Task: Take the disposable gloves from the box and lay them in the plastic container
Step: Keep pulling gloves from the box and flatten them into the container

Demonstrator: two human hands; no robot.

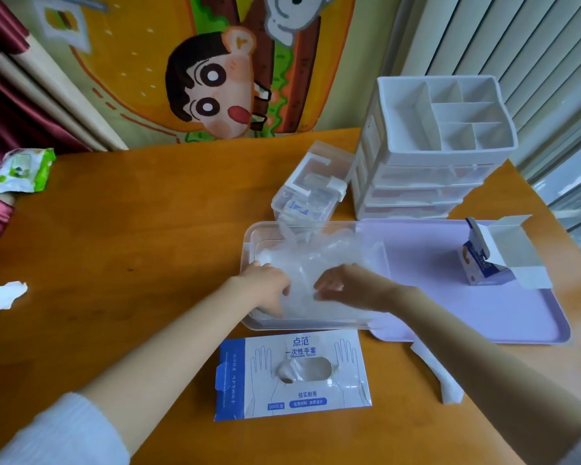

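Note:
A flat white and blue glove box (pixel 292 377) lies on the wooden table near me, with a bit of clear glove showing in its oval opening. Just beyond it stands a clear plastic container (pixel 316 325) that holds a loose pile of transparent disposable gloves (pixel 329 253). Both my hands are inside the container, on the near part of the pile. My left hand (pixel 265 286) has its fingers curled down into the gloves. My right hand (pixel 346 285) faces it and curls its fingers round the same crumpled plastic.
A lavender tray (pixel 483 313) lies right of the container with an opened small carton (pixel 490 263) on it. Behind stand a white drawer organiser (pixel 433 146) and a small clear case (pixel 309 193). A wipes packet (pixel 24 172), crumpled tissue (pixel 4 295) and a paper strip (pixel 440 377) lie around.

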